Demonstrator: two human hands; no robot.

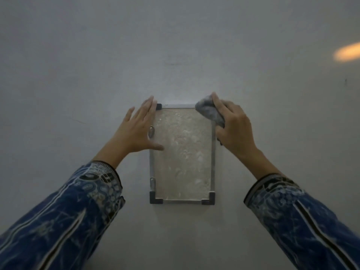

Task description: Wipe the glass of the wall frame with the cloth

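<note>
Blue patterned sleeves [64, 217] fill the bottom corners, nearest the lens, both arms reaching up toward a pale grey wall [175, 45]. On that wall hangs the wall frame [213, 162], a tall rectangle with a silver rim and dark corner caps, and its glass [183, 152] looks cloudy and streaked with whitish smears.

Over on the right, the right hand [232, 125] has its grip clamped on the cloth [208, 112], a bunched grey wad. The cloth sticks out from the grip toward the frame's centre and sits on the top right corner of the frame, covering that corner cap and the edge of the glass just below it. Fingers curl over the wad, knuckles out toward the camera.

On the left, the left hand [134, 131] lies flat, grip apart and holding nothing, fingers spread up along the frame's left rim. Its thumb [155, 147] crosses the rim and rests on the glass. Two small metal clips [151, 131] sit on that left rim, one right beside the palm, the other well below the grip near the bottom corner.
</note>
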